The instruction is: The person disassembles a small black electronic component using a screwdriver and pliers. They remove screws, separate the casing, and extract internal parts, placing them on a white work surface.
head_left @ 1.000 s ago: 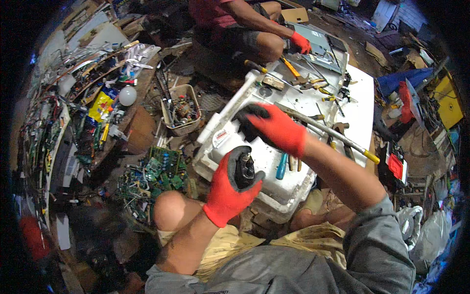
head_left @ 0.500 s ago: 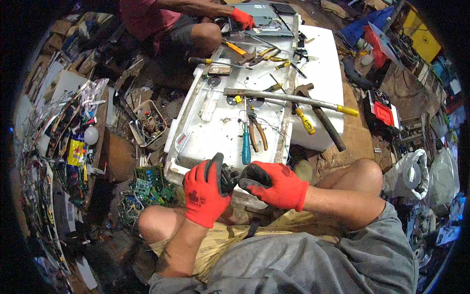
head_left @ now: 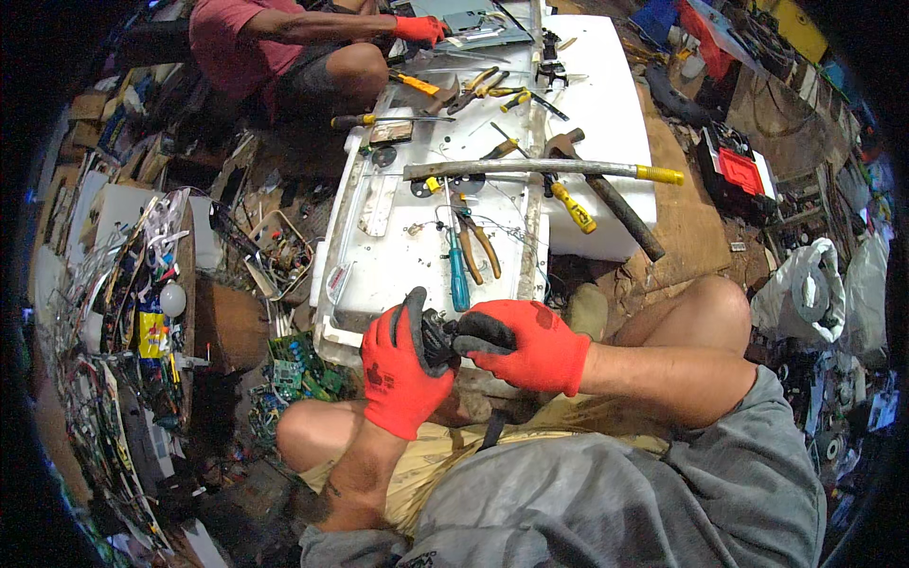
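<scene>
Both my hands wear red gloves with black palms and meet at the near end of a white foam slab (head_left: 379,275). My left hand (head_left: 405,374) is closed around a small black ridged part (head_left: 436,343), with its thumb raised along it. My right hand (head_left: 530,348) pinches the right side of that part. The fingers hide much of it, so its exact kind is unclear. Just beyond lie a blue-handled screwdriver (head_left: 459,275) and pliers with orange-brown handles (head_left: 481,248).
A metal pipe with a yellow end (head_left: 530,167) crosses the slab, near a hammer (head_left: 615,204) and a yellow screwdriver (head_left: 574,206). Across from me, a co-worker's red-gloved hand (head_left: 419,30) touches a grey panel (head_left: 483,24). Green circuit boards (head_left: 303,367) lie left of my knee.
The whole view has shifted, so the slab and tools sit further left. My hands keep hold of the black part, with only slight finger movement. The co-worker's hand stays at the panel.
</scene>
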`<state>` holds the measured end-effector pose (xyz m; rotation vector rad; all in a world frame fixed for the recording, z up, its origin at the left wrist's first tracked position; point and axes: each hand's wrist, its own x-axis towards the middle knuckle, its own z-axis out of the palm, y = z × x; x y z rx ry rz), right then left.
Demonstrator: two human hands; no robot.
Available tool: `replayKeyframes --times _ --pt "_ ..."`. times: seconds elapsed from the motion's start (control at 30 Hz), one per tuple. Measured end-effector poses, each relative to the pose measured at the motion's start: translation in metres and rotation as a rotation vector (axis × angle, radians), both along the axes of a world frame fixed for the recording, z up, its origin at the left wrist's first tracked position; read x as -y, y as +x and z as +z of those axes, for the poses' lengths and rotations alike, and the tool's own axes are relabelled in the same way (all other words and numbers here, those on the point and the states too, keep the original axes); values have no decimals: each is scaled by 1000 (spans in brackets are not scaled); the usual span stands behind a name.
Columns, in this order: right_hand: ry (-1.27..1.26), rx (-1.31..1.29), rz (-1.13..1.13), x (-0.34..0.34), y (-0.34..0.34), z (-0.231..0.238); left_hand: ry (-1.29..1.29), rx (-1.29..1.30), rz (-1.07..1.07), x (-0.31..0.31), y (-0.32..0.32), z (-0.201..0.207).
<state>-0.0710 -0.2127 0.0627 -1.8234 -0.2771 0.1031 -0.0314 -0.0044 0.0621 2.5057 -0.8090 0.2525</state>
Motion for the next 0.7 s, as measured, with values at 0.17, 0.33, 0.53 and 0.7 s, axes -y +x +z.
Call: replayKeyframes --times 0.17,0.33,0.53,0.7 --pt "-31 -13 9 5 4 -3 -71 -116 -23 -1 2 -5" --pt "139 -125 2 0 6 -9 -80 -70 -25 -7 5 -10" --pt "128 -239 -27 1 15 -3 53 -1 -23 -13 5 -8" --pt "-87 -255 -13 7 15 4 112 43 -73 -9 3 -8"
